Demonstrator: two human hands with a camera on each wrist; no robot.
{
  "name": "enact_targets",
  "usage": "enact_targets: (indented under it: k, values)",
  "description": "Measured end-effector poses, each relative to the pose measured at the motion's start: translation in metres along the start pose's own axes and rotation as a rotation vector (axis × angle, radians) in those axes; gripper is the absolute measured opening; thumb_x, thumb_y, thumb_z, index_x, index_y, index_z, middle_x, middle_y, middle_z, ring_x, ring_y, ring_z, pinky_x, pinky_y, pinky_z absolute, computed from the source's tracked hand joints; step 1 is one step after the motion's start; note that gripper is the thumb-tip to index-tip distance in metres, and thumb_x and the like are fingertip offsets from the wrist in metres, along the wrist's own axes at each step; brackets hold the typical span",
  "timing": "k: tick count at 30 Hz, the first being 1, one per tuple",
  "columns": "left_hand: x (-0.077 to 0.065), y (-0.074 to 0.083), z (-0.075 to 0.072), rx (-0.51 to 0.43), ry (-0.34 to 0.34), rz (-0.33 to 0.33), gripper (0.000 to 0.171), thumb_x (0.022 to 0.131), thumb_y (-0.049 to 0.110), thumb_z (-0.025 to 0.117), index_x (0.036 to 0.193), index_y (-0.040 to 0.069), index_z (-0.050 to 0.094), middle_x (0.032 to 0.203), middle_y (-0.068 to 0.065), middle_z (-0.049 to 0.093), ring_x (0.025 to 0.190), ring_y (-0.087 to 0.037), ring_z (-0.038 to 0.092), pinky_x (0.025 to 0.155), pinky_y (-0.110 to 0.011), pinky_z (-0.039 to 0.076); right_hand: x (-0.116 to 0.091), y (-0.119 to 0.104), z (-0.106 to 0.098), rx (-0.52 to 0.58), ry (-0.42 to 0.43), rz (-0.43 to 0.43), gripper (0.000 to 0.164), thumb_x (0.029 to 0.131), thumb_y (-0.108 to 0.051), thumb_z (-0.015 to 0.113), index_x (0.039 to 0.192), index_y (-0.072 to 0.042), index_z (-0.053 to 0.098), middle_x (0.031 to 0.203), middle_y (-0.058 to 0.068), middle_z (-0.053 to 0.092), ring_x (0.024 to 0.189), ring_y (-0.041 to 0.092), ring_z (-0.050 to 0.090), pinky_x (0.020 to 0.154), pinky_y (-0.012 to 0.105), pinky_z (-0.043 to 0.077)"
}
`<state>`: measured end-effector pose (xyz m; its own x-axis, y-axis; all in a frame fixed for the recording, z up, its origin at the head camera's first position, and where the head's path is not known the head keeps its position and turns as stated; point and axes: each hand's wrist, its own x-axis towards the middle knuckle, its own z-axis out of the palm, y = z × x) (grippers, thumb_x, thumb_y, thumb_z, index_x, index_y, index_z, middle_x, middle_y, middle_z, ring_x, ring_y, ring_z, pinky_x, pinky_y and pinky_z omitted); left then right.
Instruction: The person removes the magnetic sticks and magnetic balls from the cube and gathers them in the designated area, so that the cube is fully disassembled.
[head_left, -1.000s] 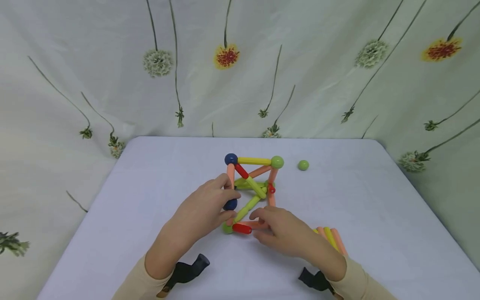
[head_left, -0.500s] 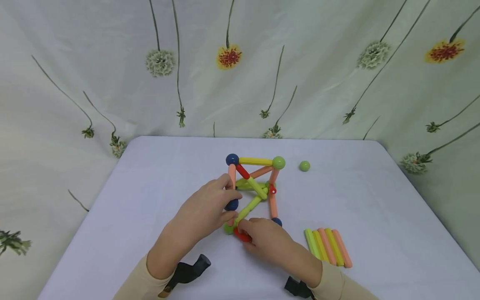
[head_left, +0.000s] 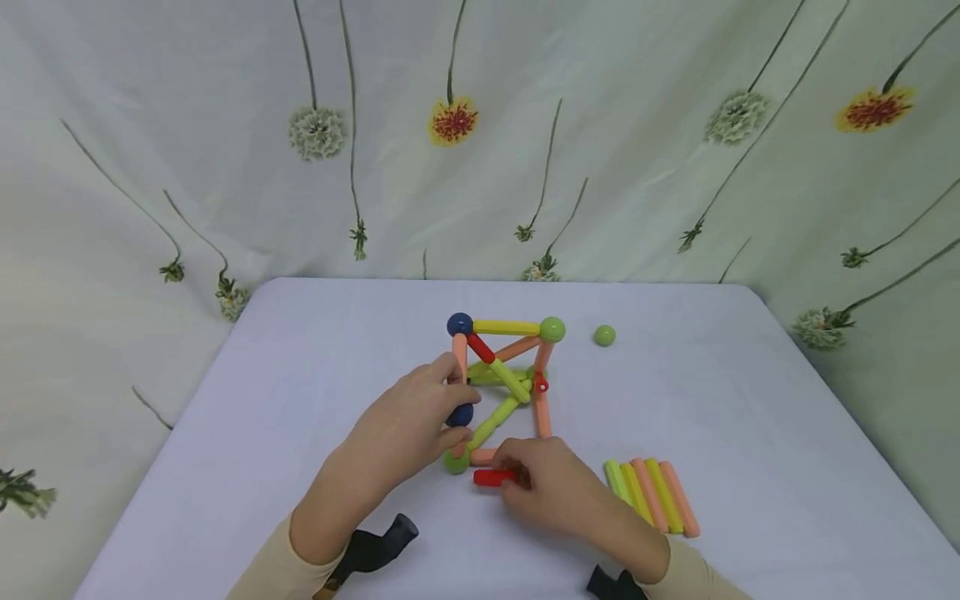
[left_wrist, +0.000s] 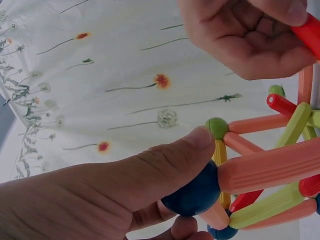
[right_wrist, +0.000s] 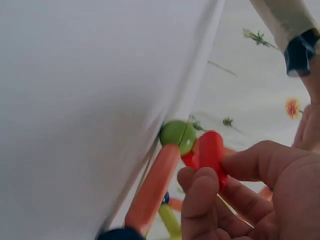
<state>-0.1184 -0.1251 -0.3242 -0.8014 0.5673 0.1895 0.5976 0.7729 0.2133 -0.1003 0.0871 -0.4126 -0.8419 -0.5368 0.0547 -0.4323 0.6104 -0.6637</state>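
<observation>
"What are the hands on?"
"The left hand (head_left: 397, 425) grips a blue ball (head_left: 459, 415) on the left side of the rod-and-ball frame (head_left: 512, 379). The right hand (head_left: 555, 483) pinches a red rod (head_left: 489, 477) at the near side, just right of the green corner ball (head_left: 457, 461)."
"And room around them?"
"White tabletop (head_left: 787, 467) stretches wide to left and right. Five rods (head_left: 652, 497) lie side by side, close to the right forearm. A loose green ball (head_left: 604, 335) sits far right of the frame, short of the far edge."
</observation>
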Motion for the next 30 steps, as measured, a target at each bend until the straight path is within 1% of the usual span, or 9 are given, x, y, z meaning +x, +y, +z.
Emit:
enact_targets:
  k: [2, 4, 7, 10, 12, 17, 19, 24, 30]
  values:
    - [0.0, 0.0, 0.0, 0.006, -0.008, -0.011, 0.034, 0.074, 0.024, 0.087, 0.105, 0.016, 0.075, 0.099, 0.003, 0.049, 0.078, -0.01, 0.048, 0.066, -0.021, 0.046, -0.005, 0.006, -0.009, 0.036, 0.056, 0.014, 0.02, 0.082, -0.004, 0.065, 0.095, -0.019, 0.067, 0.074, -0.014, 0.06, 0.062, 0.005, 0.053, 0.057, 0.023, 0.048]
    - [0.0, 0.001, 0.001, 0.012, -0.014, -0.019, 0.035, 0.074, 0.024, 0.087, 0.106, 0.016, 0.075, 0.099, 0.003, 0.05, 0.078, -0.01, 0.048, 0.066, -0.021, 0.046, -0.01, 0.014, -0.019, 0.052, 0.114, 0.053, 0.019, 0.082, -0.003, 0.066, 0.093, -0.018, 0.066, 0.075, -0.013, 0.061, 0.063, 0.006, 0.055, 0.058, 0.025, 0.05]
    - [0.001, 0.002, 0.001, 0.018, -0.023, -0.028, 0.034, 0.074, 0.024, 0.087, 0.105, 0.016, 0.075, 0.099, 0.002, 0.05, 0.077, -0.01, 0.047, 0.066, -0.021, 0.046, -0.017, 0.027, -0.036, 0.049, 0.2, 0.157, 0.02, 0.081, -0.003, 0.067, 0.092, -0.019, 0.064, 0.076, -0.011, 0.061, 0.064, 0.009, 0.056, 0.056, 0.026, 0.05]
    - [0.001, 0.002, 0.001, 0.02, -0.031, -0.035, 0.034, 0.075, 0.025, 0.086, 0.106, 0.017, 0.075, 0.1, 0.002, 0.05, 0.077, -0.01, 0.047, 0.067, -0.021, 0.046, -0.027, 0.04, -0.055, 0.051, 0.267, 0.255, 0.018, 0.083, -0.004, 0.067, 0.095, -0.017, 0.064, 0.08, -0.005, 0.063, 0.065, 0.013, 0.057, 0.056, 0.028, 0.051]
    - [0.001, 0.002, 0.001, 0.021, -0.037, -0.04, 0.034, 0.075, 0.025, 0.086, 0.106, 0.017, 0.075, 0.1, 0.002, 0.05, 0.077, -0.01, 0.047, 0.067, -0.021, 0.046, -0.034, 0.051, -0.067, 0.038, 0.314, 0.296, 0.016, 0.084, -0.006, 0.066, 0.096, -0.015, 0.063, 0.083, -0.002, 0.063, 0.067, 0.015, 0.057, 0.056, 0.028, 0.051]
    - [0.003, 0.002, 0.0, 0.03, -0.037, -0.044, 0.035, 0.074, 0.027, 0.087, 0.106, 0.018, 0.075, 0.1, 0.002, 0.051, 0.078, -0.01, 0.048, 0.067, -0.02, 0.046, -0.053, 0.083, -0.093, -0.05, 0.431, 0.346, 0.014, 0.086, -0.009, 0.064, 0.1, -0.011, 0.059, 0.086, 0.003, 0.063, 0.068, 0.018, 0.058, 0.055, 0.03, 0.051]
    - [0.003, 0.002, 0.0, 0.033, -0.035, -0.044, 0.035, 0.074, 0.027, 0.087, 0.106, 0.018, 0.075, 0.1, 0.002, 0.051, 0.077, -0.01, 0.048, 0.067, -0.02, 0.046, -0.059, 0.097, -0.101, -0.071, 0.451, 0.382, 0.015, 0.088, -0.011, 0.062, 0.102, -0.009, 0.058, 0.087, 0.005, 0.063, 0.067, 0.019, 0.059, 0.054, 0.032, 0.051]
    - [0.002, 0.004, -0.001, 0.036, -0.028, -0.043, 0.036, 0.074, 0.028, 0.087, 0.106, 0.018, 0.075, 0.099, 0.001, 0.051, 0.077, -0.01, 0.048, 0.066, -0.02, 0.047, -0.071, 0.131, -0.124, -0.093, 0.466, 0.476, 0.021, 0.091, -0.015, 0.059, 0.109, -0.004, 0.056, 0.09, 0.011, 0.064, 0.067, 0.019, 0.062, 0.056, 0.032, 0.051]
    - [0.003, 0.005, 0.0, 0.036, -0.034, -0.044, 0.036, 0.074, 0.028, 0.087, 0.106, 0.019, 0.074, 0.1, 0.002, 0.051, 0.077, -0.011, 0.047, 0.066, -0.019, 0.046, -0.08, 0.172, -0.148, -0.18, 0.461, 0.581, 0.027, 0.093, -0.018, 0.058, 0.113, 0.001, 0.055, 0.089, 0.018, 0.065, 0.064, 0.019, 0.061, 0.054, 0.032, 0.048]
